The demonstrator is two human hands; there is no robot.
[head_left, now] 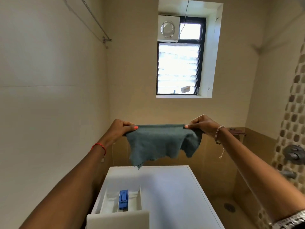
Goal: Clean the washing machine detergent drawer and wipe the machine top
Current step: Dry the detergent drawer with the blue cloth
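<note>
Left hand (122,128) and right hand (202,123) each pinch an upper corner of the grey-green cloth (158,142), holding it stretched in the air above the far edge of the washing machine top (173,192). The detergent drawer (118,205), with blue insert (123,199), stands pulled out at near left.

The washing machine (173,187) runs off the bottom edge, its front unseen.
</note>
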